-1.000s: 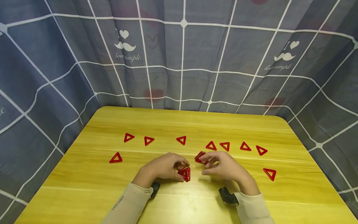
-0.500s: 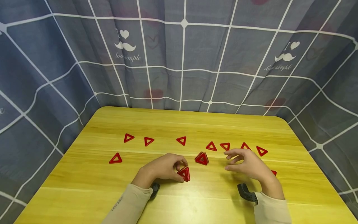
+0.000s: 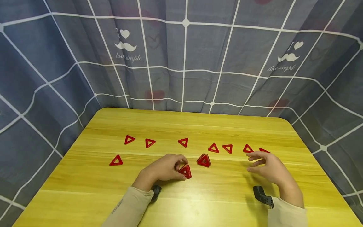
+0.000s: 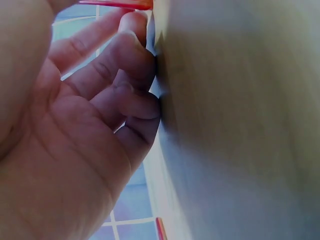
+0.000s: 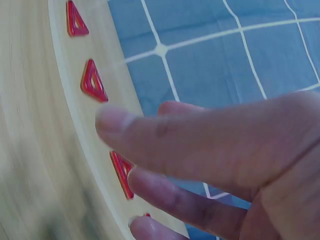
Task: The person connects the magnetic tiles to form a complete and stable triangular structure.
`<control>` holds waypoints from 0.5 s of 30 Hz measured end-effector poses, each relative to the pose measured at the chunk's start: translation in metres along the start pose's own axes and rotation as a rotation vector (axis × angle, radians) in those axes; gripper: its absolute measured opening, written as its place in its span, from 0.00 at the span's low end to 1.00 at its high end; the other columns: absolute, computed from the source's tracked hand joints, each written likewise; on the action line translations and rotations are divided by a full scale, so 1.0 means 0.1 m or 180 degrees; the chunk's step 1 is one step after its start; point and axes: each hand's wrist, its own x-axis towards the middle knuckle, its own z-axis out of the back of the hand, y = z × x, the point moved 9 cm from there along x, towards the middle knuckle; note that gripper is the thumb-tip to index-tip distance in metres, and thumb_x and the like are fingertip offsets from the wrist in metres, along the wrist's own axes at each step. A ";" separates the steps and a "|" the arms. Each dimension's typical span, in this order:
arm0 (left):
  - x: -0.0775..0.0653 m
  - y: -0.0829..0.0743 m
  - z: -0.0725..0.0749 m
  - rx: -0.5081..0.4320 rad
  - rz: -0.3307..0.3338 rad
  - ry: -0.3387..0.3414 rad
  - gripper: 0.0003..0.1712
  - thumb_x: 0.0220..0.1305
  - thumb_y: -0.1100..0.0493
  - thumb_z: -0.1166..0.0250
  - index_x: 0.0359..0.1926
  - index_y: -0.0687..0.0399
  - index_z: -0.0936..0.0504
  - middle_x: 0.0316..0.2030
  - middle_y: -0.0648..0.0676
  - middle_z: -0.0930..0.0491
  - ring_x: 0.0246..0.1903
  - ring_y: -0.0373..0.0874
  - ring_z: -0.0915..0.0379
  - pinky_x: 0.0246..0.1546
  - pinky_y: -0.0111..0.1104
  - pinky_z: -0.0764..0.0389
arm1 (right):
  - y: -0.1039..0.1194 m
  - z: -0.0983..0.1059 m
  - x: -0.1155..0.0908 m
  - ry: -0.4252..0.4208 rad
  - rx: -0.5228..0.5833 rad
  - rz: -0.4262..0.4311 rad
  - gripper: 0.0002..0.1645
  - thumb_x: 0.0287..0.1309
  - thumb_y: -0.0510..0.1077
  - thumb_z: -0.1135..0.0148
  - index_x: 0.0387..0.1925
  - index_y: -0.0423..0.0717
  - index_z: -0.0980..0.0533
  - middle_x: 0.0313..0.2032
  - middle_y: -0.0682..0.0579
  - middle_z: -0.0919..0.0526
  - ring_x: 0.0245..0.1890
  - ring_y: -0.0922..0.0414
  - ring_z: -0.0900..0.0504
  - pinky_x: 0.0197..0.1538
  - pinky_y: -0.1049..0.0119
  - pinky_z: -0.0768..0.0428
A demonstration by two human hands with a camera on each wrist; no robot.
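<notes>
Red hollow triangles lie about on the wooden table. In the head view, my left hand (image 3: 168, 168) pinches a small group of red triangles (image 3: 185, 171) between thumb and fingers, near the table's middle. One red edge (image 4: 117, 4) of it shows at the top of the left wrist view, where the curled lower fingers touch the tabletop. Just right of that hand stands another cluster of red triangles (image 3: 204, 160), apart from both hands. My right hand (image 3: 269, 169) hovers above the table on the right, fingers loosely extended and holding nothing. It partly covers a red triangle (image 3: 264, 150).
Loose triangles lie in a rough row behind the hands, among them one near the middle (image 3: 183, 142) and one at the left (image 3: 116, 160). The wooden table (image 3: 181, 208) meets a grey-blue grid-patterned curtain (image 3: 170, 78) at the back and sides.
My right hand has left the standing cluster of triangles and moved right, toward the triangles on that side. The left hand keeps its hold and has shifted its triangles slightly away from me.
</notes>
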 end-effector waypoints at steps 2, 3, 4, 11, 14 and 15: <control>0.00 0.00 0.02 0.0021 -0.0005 -0.0022 0.25 0.56 0.55 0.22 0.53 0.53 0.20 0.26 0.50 0.27 0.27 0.36 0.34 0.35 0.34 0.28 | -0.05 0.03 0.00 -0.0007 -0.0040 -0.0050 0.32 0.51 0.38 0.22 0.58 0.34 0.23 0.48 0.38 0.17 0.44 0.42 0.16 0.38 0.62 0.18; 0.00 0.00 0.03 0.0031 -0.0009 -0.0035 0.25 0.56 0.55 0.22 0.53 0.53 0.20 0.26 0.50 0.27 0.27 0.37 0.34 0.35 0.34 0.28 | -0.07 0.04 0.00 -0.0007 -0.0049 -0.0081 0.32 0.51 0.38 0.22 0.58 0.33 0.23 0.48 0.37 0.18 0.45 0.41 0.17 0.39 0.61 0.18; 0.00 0.00 0.04 0.0048 -0.0006 -0.0045 0.25 0.56 0.55 0.22 0.53 0.53 0.20 0.26 0.50 0.27 0.27 0.37 0.34 0.35 0.34 0.28 | -0.10 0.05 0.00 -0.0010 -0.0052 -0.0119 0.32 0.51 0.37 0.22 0.58 0.33 0.23 0.48 0.37 0.18 0.45 0.40 0.17 0.39 0.60 0.18; -0.01 0.05 0.08 0.0160 0.0022 -0.0105 0.26 0.58 0.54 0.23 0.57 0.53 0.20 0.24 0.47 0.28 0.25 0.37 0.35 0.33 0.34 0.28 | -0.30 0.13 -0.05 -0.0073 -0.0111 -0.0384 0.34 0.49 0.35 0.22 0.58 0.30 0.25 0.50 0.33 0.19 0.48 0.36 0.19 0.38 0.59 0.18; 0.00 0.04 0.08 0.0155 0.0007 -0.0095 0.27 0.58 0.54 0.23 0.57 0.53 0.20 0.24 0.46 0.29 0.25 0.37 0.35 0.33 0.34 0.29 | -0.42 0.19 -0.09 -0.0067 -0.0156 -0.0550 0.36 0.47 0.34 0.22 0.58 0.29 0.25 0.52 0.32 0.20 0.50 0.34 0.22 0.39 0.57 0.18; 0.00 0.04 0.08 0.0151 0.0000 -0.0089 0.27 0.59 0.54 0.23 0.57 0.53 0.20 0.24 0.46 0.29 0.25 0.36 0.35 0.32 0.34 0.29 | -0.46 0.20 -0.10 -0.0054 -0.0166 -0.0634 0.37 0.46 0.35 0.21 0.59 0.29 0.25 0.52 0.31 0.20 0.51 0.33 0.23 0.41 0.55 0.18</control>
